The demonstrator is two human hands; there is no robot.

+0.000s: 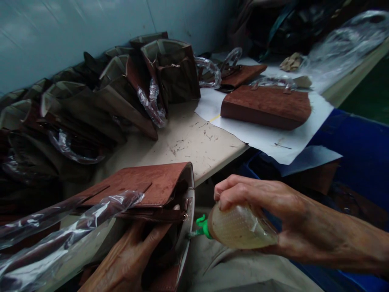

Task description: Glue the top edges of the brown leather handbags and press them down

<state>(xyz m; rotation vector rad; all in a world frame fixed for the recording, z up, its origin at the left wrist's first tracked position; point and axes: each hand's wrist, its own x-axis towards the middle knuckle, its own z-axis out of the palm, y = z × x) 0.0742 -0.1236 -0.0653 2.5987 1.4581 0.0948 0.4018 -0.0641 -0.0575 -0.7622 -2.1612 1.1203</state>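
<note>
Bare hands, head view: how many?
2. Left hand: partly inside the open reddish-brown bag with plastic-wrapped handles. Right hand: around the translucent yellowish squeeze bottle with a green nozzle. No others show; shadows could hide some.

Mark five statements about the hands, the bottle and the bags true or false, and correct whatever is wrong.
1. The right hand holds a squeeze bottle. True.
2. The bottle's nozzle is red. False: it is green.
3. The left hand is at the near brown bag. True.
4. That bag's handles are bare. False: clear plastic covers them.
5. Another brown bag lies on a white sheet. True.
</note>
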